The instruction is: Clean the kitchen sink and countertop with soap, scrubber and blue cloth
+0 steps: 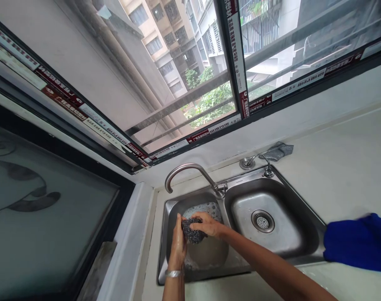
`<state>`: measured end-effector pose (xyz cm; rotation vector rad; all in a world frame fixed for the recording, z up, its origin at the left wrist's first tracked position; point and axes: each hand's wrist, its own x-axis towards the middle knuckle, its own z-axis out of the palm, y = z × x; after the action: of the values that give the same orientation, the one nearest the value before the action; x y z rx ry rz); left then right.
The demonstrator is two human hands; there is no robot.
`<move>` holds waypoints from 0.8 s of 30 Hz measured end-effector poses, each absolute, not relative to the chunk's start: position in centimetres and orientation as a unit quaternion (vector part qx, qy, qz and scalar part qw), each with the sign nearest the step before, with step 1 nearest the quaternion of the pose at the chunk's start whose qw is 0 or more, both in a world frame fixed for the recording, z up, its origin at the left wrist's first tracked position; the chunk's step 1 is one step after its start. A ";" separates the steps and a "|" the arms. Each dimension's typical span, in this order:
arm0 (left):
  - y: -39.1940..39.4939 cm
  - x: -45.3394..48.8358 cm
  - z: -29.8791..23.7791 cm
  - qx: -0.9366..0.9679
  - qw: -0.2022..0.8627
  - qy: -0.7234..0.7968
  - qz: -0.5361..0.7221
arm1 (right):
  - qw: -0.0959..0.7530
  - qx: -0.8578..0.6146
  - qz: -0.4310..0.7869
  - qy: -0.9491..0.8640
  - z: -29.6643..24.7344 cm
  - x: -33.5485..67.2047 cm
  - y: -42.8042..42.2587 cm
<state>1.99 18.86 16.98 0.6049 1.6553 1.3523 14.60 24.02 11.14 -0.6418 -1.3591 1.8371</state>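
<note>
Over the left basin [171, 251] of a steel double sink, my two hands hold a dark, speckled, rounded bundle [195, 235]. It looks like bunched wet cloth, but its exact kind is unclear. My left hand [179, 241] supports its left side, fingers pointing up and a silver bracelet at the wrist. From the right, my right hand [208, 225] grips it with bent fingers on its top. Cloudy water with foam [205, 208] lies in the basin below. Part of the bundle is hidden behind the right fingers.
A curved faucet [193, 166] arches over the left basin. The right basin [284, 221] has a round drain strainer [262, 221]. A blue cloth [356, 242] lies on the right counter; a grey cloth [277, 151] sits behind the sink. A window frame [196, 140] stands beyond.
</note>
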 end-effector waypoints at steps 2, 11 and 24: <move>17.9 2.2 17.2 0.239 0.481 0.625 0.566 | 0.409 -0.258 0.729 -0.484 11.1 14.9 24.1; 14.5 3.0 15.8 0.396 0.468 0.606 0.506 | 0.495 -0.286 0.741 -0.351 12.7 15.4 22.3; 14.0 0.8 16.5 0.450 0.181 0.726 0.489 | 0.493 -0.230 0.707 -0.452 13.2 15.8 21.0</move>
<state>0.82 14.02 16.51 1.2702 2.0494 1.3801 15.81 20.96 13.18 -0.5591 -1.0979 1.7148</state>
